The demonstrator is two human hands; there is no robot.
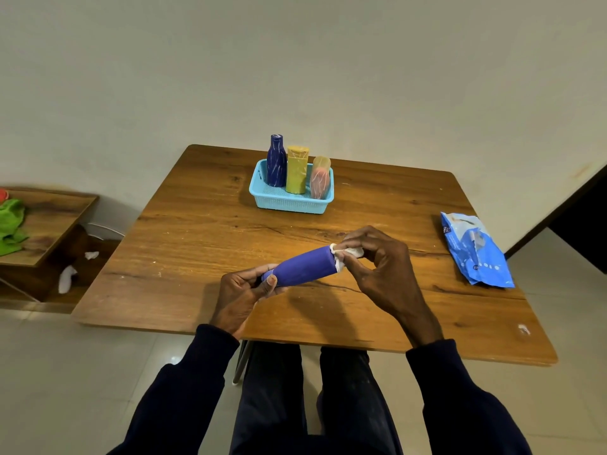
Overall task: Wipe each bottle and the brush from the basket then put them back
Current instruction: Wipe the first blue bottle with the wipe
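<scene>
A blue plastic wipe packet lies near the right edge of the surface, well apart from the light blue perforated basket at the far side. In the basket stand a dark blue bottle, a yellow bottle and a leaning pink bottle. Nearer, the left hand grips the narrow end of a smooth purple bottle held sideways just above the wood-grain top. The right hand pinches a crumpled white wipe against its other end. A green cloth lies on a low wooden shelf to the left. The wall is off-white and the floor is pale tile.
</scene>
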